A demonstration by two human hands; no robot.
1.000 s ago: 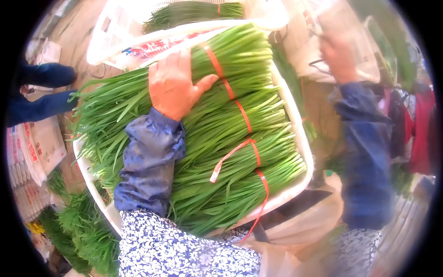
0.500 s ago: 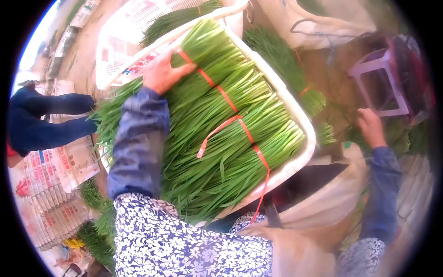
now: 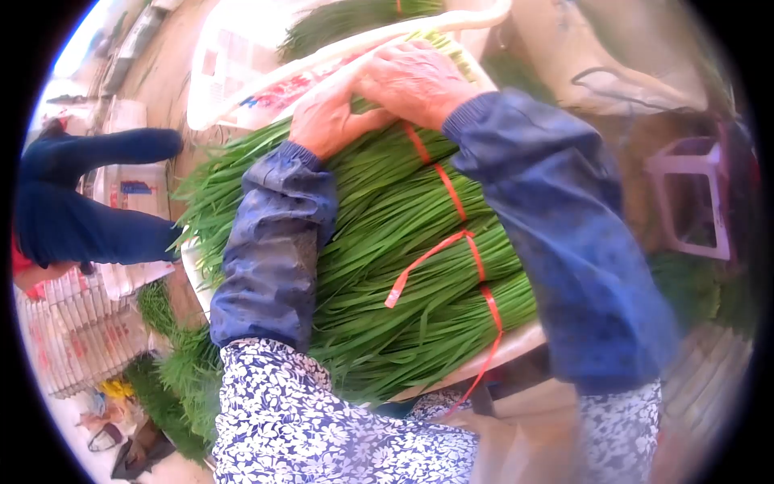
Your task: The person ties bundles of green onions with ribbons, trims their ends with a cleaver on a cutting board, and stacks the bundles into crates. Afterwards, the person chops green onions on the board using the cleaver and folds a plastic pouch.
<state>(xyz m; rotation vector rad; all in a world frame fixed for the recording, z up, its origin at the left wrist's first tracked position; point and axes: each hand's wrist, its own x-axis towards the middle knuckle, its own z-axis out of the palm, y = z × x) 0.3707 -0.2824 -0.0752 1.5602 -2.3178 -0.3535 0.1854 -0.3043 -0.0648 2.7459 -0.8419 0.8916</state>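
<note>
A wide row of long green garlic chives lies in a white plastic basket, with a red strap across it and a loose strap end on top. My left hand grips the far side of the row, its thumb stretched over the leaves and its fingers partly hidden. Beside it, my right hand is curved over the far stalks, its fingertips overlapping my left hand. Blue sleeves cover both forearms, and the right one hides much of the stalk ends.
More tied chives lie in another white basket behind. A pinkish plastic stool stands at right. A person in dark trousers is at left, near stacked printed cartons. Loose greens lie below them.
My right hand has come from the greens at far right onto the far side of the chives, meeting my left hand. My left hand stays on the row. The view has shifted slightly.
</note>
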